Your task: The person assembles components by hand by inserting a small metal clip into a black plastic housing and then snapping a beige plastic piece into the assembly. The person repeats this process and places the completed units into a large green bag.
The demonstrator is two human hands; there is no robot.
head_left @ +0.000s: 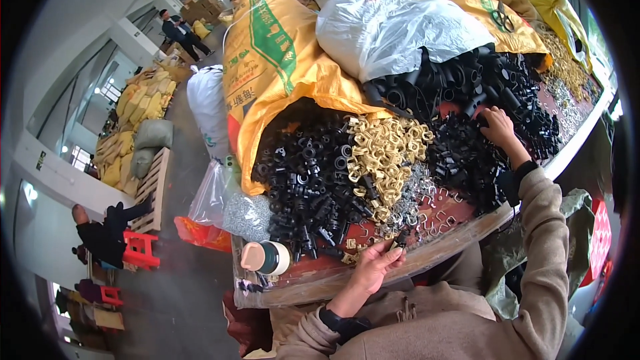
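Note:
My left hand (375,268) is at the table's front edge, pinching a small black plastic fitting (401,239) between thumb and fingers. Further right, my right hand (499,128) reaches into a heap of small black plastic parts (460,157), its fingers curled down; what they grip is hard to see among the black pieces. Between the hands lie gold-coloured metal clips (383,153) and loose silver U-shaped clips (437,223). Left of these spreads a pile of black ring-shaped and tubular fittings (303,187).
A yellow woven sack (287,47) and a white plastic sack (400,23) lie open on the table, black tubes (453,80) spilling out. A lidded cup (273,258) stands at the front left corner. Scissors (501,19) rest on another sack. People are in the background left.

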